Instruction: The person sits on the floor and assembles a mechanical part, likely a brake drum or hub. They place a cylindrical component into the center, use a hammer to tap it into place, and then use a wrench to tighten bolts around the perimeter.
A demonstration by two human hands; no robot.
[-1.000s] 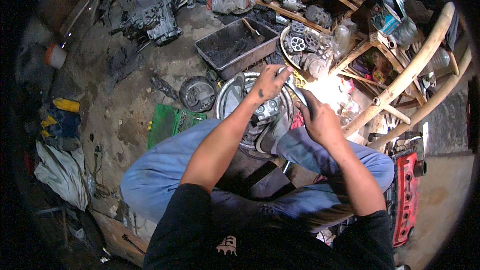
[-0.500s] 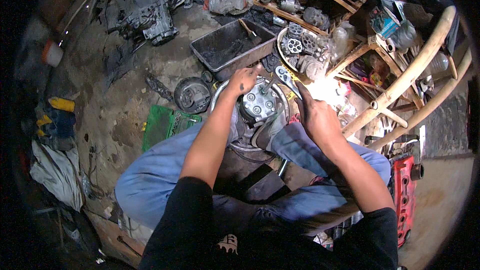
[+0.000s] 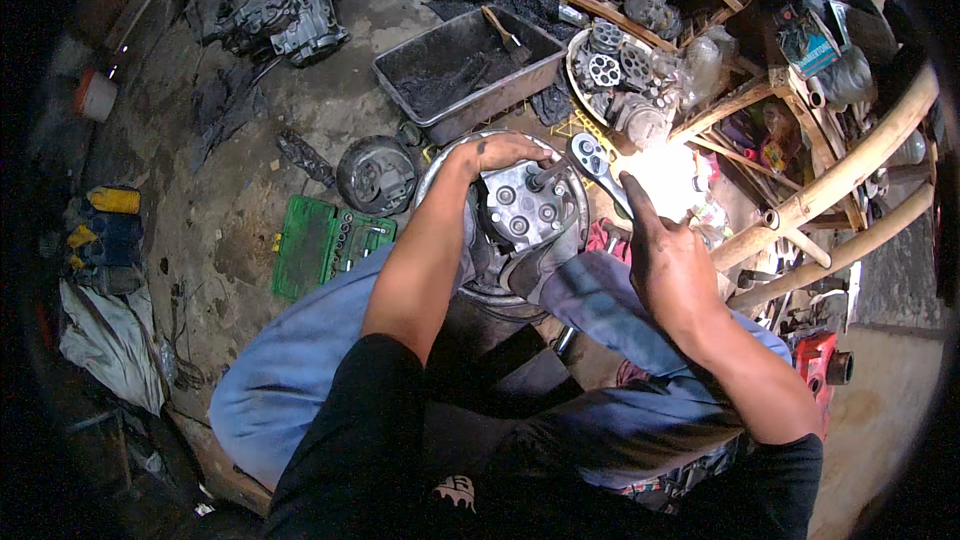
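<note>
A round silver metal part with several bolts in its face, like a compressor (image 3: 520, 218), sits between my feet inside a round rim (image 3: 487, 292). My left hand (image 3: 495, 151) lies along its far edge, fingers stretched out toward a dark socket (image 3: 548, 177) that stands on one bolt. In my right hand (image 3: 675, 265) is a ratchet wrench (image 3: 606, 175), gripped by its handle, the index finger pointing along it. The ratchet's head is at the outer end of the socket; I cannot tell whether the two are joined.
Beyond stands a black tub (image 3: 470, 75) with a brush (image 3: 507, 35). A basin of metal parts (image 3: 605, 70) is at far right, before a wooden rack (image 3: 740, 105). A green socket case (image 3: 308, 245) lies open at left. Bamboo poles (image 3: 840, 180) slant across the right.
My left hand has gone from a raised, pointing shape to lying along the part's far edge. My right hand and the ratchet have shifted slightly right, and the view has tilted.
</note>
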